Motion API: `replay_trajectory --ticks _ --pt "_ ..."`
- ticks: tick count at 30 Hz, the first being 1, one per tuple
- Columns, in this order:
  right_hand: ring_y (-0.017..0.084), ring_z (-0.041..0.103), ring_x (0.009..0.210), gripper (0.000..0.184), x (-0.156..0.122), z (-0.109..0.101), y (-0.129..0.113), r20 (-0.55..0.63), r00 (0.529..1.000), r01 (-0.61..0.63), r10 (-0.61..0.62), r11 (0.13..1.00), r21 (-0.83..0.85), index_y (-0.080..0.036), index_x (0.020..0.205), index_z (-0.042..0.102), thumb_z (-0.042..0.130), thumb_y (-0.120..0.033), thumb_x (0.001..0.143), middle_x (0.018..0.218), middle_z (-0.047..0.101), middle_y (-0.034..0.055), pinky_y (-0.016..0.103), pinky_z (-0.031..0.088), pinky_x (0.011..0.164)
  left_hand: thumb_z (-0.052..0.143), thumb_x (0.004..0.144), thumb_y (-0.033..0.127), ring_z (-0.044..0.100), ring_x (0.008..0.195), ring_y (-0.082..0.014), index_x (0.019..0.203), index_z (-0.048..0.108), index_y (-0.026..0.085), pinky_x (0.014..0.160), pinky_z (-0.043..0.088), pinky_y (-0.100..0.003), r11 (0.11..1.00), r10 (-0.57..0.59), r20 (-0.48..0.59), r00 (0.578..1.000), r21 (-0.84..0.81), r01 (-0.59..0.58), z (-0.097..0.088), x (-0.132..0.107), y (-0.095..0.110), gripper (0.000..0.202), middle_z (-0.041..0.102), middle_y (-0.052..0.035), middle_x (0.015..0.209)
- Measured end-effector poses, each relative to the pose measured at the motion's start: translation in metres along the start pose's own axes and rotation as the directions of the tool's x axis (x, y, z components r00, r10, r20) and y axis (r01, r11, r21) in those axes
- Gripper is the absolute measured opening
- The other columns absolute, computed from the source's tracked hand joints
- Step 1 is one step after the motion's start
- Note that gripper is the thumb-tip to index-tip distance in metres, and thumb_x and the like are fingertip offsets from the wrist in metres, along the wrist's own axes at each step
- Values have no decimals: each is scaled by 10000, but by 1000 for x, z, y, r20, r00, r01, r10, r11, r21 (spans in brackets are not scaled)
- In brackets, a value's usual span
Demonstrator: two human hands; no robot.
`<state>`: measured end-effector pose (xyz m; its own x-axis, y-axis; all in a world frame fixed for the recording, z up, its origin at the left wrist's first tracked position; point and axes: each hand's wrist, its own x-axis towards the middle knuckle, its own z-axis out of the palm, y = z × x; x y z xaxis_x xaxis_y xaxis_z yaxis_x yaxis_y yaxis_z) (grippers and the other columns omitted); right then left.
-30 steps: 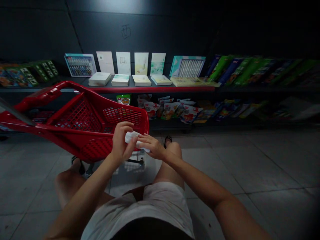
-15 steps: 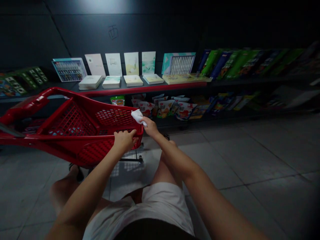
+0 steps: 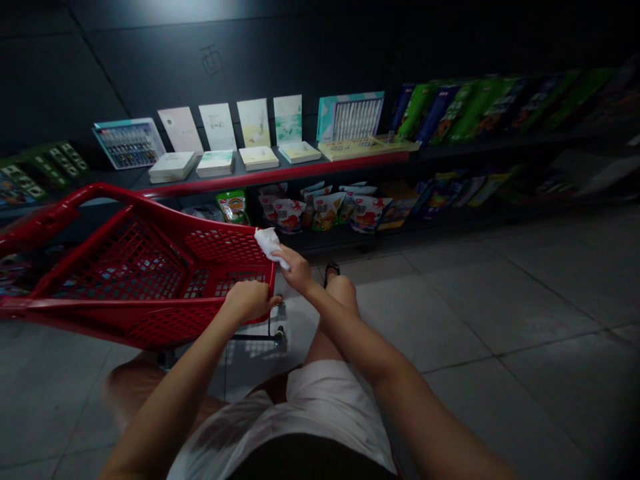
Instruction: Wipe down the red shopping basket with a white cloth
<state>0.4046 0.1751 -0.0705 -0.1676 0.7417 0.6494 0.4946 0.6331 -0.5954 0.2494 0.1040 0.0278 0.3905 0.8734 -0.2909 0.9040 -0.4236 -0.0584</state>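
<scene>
A red plastic shopping cart [image 3: 165, 313] stands in front of me on the left, its slotted basket tapering toward my hands. My left hand [image 3: 249, 300] grips the near front corner of the basket, with its fingers curled over the rim and its thumb on the outer side. In my right hand [image 3: 295, 268] is a white cloth [image 3: 270, 245], pinched in the fingers and lying against the far front corner of the rim. The fingers under the cloth are partly hidden.
Behind the cart runs a shelf with a red edge [image 3: 280, 175], bearing books [image 3: 173, 167] and boxed sets [image 3: 353, 117]. Snack bags [image 3: 370, 212] fill the level below. Green and blue packages [image 3: 440, 113] stand at the right. Grey floor tiles [image 3: 450, 293] stretch to the right.
The view has tilted and shifted slightly. The cart's front end and both hands sit a little lower and further left in the picture. Both hands keep their holds on the rim and cloth.
</scene>
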Motion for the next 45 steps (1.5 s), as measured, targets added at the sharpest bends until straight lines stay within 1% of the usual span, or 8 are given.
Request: replay_trajectory --ticks 6,13,16,22,26,32,39,45 --pt "198 579 1069 330 49 14 -3 -81 990 -107 112 992 63 -153 1182 554 540 -339 910 1209 571 89 419 497 916 378 860 521 689 864 -310 948 711 186 754 506 -393 998 -3 -9 1000 56 4 3 -19 -4 480 721 -174 936" --pt "180 585 1128 382 -78 67 -57 -222 920 -259 323 926 275 -153 1156 577 410 -136 812 1177 627 115 318 479 978 442 816 397 695 826 -319 968 686 187 708 516 -389 996 13 -8 1000 88 -12 6 -26 -17 356 724 -157 923" --pt "187 551 1182 393 -110 85 -73 -156 902 -314 404 858 408 -157 1153 569 453 -152 777 1305 545 121 307 483 957 442 814 374 697 824 -308 954 685 186 715 518 -376 994 11 -1 1000 105 -10 9 -27 -20 337 725 -155 923" --pt "139 608 909 386 -24 75 -42 -158 756 -444 635 675 590 -179 1125 575 456 -210 759 1025 662 51 268 507 828 430 825 396 694 831 -308 965 675 181 733 522 -390 992 12 -9 1000 130 -11 9 -28 -17 354 721 -153 923" --pt "155 605 889 352 0 57 -27 -68 810 -462 583 705 538 -179 1073 590 437 -231 761 1025 654 67 282 516 776 428 827 414 692 833 -315 943 677 177 732 521 -395 990 19 -15 1000 137 -17 8 -26 -16 362 720 -159 921" --pt "247 532 1125 191 -65 45 -55 -99 942 -285 319 923 258 -169 840 548 507 -204 657 1221 548 157 370 417 987 416 836 423 692 826 -309 942 665 178 727 518 -392 991 29 -19 999 130 -26 10 -24 -17 366 718 -157 919" --pt "189 545 1110 488 -20 29 -49 48 903 -408 426 821 398 -143 1153 496 465 -151 666 1213 576 103 309 445 958 399 839 406 695 804 -311 934 661 168 711 519 -398 990 35 -13 999 136 -32 9 -26 -14 367 720 -160 891" --pt "202 560 1085 441 35 14 -35 71 875 -460 479 776 432 -212 1158 555 444 -164 734 1069 648 38 345 485 920 413 829 437 693 824 -319 928 667 167 726 517 -404 989 32 -8 999 144 -30 8 -23 -14 384 721 -166 906"
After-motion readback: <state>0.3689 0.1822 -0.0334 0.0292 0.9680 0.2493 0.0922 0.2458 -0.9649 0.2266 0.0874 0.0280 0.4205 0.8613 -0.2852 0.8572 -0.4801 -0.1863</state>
